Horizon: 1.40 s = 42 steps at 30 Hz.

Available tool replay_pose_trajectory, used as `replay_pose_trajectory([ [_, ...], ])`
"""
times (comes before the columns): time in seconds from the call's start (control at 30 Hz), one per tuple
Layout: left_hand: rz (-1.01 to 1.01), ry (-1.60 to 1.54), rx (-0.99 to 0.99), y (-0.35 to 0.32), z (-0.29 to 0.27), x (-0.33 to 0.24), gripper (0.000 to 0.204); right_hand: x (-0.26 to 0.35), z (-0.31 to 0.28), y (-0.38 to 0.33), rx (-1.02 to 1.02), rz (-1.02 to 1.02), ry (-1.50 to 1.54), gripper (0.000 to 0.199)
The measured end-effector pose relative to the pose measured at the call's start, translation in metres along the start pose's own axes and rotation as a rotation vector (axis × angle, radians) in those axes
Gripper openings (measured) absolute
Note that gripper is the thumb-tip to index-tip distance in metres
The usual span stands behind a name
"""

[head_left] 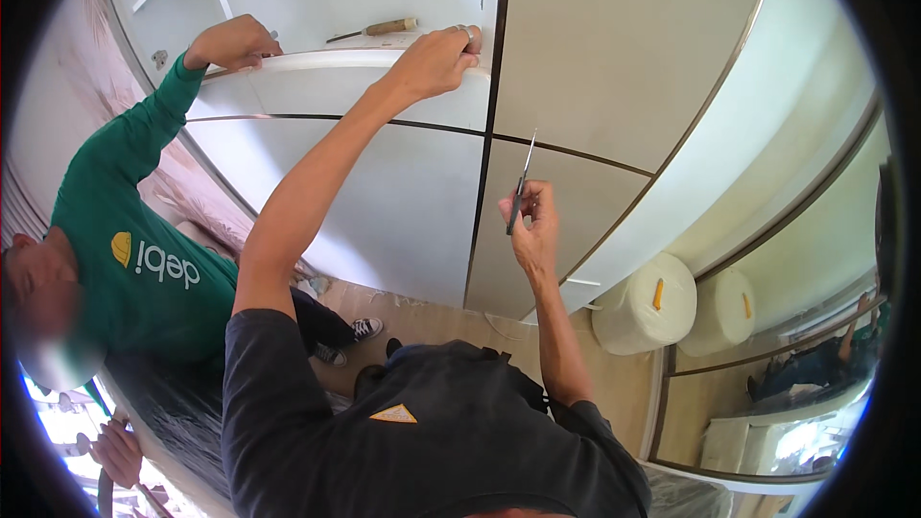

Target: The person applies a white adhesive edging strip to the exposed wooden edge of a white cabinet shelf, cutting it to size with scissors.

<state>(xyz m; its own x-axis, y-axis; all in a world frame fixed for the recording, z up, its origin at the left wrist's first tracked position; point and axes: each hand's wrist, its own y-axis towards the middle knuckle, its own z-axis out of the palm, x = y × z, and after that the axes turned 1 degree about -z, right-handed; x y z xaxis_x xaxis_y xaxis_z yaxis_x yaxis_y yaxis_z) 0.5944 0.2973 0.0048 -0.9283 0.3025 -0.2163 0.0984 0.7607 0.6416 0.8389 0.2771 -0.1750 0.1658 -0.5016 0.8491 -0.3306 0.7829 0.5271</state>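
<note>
My left hand (439, 61) reaches up to the right end of a long white strip (336, 59) along the upper edge of a pale cabinet front (374, 173). Its fingers are bent over the edge and closed there. In my right hand (533, 230), held upright before the beige panels (576, 173), is a slim tool with a dark handle (516, 209) and a thin metal blade (529, 155). The tip points away from me. On the ledge just behind my left hand lies a wooden-handled tool with a thin metal shaft (389, 27).
At my left, a co-worker in a green top (144, 201) has one hand (240, 42) on the strip's left end. A white wrapped roll with an orange tool (658, 294) on it stands right. Beside it, a mirrored panel (796, 355) reflects the room.
</note>
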Motion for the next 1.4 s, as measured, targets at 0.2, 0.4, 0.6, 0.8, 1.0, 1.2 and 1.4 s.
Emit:
replay_pose_trajectory([
  [0.2,-0.085,-0.026,0.121,0.004,-0.011,-0.003,0.014,-0.004,0.001,0.000,0.003,0.005,-0.042,0.031],
  [0.4,-0.034,-0.184,0.199,0.010,-0.019,0.015,0.015,0.031,-0.016,0.033,0.204,0.082,-0.158,0.032],
  [0.6,-0.148,-0.203,-0.053,-0.016,-0.080,-0.011,0.015,0.127,-0.060,0.106,0.290,-0.089,-0.804,0.030],
  [0.8,-0.193,-0.423,0.241,-0.075,-0.119,-0.090,0.009,0.185,-0.052,0.140,0.526,-0.246,-1.290,0.030],
  [1.0,-0.155,-0.864,0.508,-0.148,-0.079,-0.092,0.006,0.193,-0.026,0.144,0.546,-0.232,-1.417,0.025],
  [1.2,-0.242,-1.459,0.462,-0.182,0.000,-0.070,0.006,0.193,-0.018,0.146,0.524,-0.212,-1.395,0.026],
  [1.4,-0.213,-1.596,0.565,-0.173,0.033,-0.071,0.010,0.202,-0.016,0.147,0.536,-0.023,-1.302,0.034],
])
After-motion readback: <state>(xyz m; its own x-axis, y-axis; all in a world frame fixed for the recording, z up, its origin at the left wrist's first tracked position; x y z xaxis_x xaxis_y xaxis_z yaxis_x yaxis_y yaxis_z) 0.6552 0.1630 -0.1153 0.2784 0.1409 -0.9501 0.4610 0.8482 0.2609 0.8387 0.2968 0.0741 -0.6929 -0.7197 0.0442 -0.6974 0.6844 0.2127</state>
